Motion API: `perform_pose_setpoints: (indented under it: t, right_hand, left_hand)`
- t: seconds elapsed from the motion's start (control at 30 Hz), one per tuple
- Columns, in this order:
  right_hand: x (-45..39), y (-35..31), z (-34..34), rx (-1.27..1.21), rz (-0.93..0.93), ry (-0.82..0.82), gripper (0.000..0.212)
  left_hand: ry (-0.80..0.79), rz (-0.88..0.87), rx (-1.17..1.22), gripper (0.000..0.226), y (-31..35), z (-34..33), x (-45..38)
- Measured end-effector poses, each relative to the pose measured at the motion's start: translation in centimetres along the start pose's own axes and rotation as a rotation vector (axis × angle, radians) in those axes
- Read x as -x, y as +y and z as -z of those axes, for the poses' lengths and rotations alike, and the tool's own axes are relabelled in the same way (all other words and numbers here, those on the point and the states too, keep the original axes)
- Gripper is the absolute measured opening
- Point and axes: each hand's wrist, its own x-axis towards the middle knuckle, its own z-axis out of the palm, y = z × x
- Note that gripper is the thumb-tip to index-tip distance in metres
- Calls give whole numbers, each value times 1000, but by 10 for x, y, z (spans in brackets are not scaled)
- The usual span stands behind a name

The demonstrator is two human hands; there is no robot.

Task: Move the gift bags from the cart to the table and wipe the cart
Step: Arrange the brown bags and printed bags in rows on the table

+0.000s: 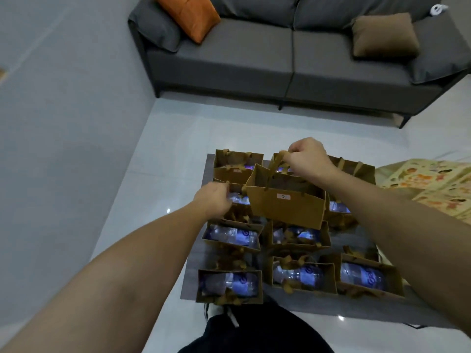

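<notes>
Right hand (pixel 309 159): fingers curled round the ribbon handles of a brown paper gift bag labelled "2" (pixel 285 200); bag hangs lifted above the others
Left hand (pixel 214 200): fingers curled at the rim of a second brown paper bag (pixel 238 197) in the left column; what they pinch cannot be told
Remaining brown paper bags (pixel 230 285): in rows on the grey worktop (pixel 190 281); clear plastic bottles (pixel 300 275) inside
Surroundings: grey fabric sofa (pixel 254 59) beyond; orange cushion (pixel 188 15); tan cushion (pixel 384 35); white tiled floor (pixel 163 154)
</notes>
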Motion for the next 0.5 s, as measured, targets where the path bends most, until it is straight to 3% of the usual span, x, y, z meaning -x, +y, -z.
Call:
perform_pose_setpoints:
  t: [0.27, 0.5]
  right_hand:
    - [-49, 29, -17, 21, -87, -99, 29]
    - [-74, 36, -18, -34, -42, -98, 33]
  left_hand:
    - [-89, 58, -52, 27, 0, -42, -45]
    - [-123, 114, -78, 32, 0, -57, -82]
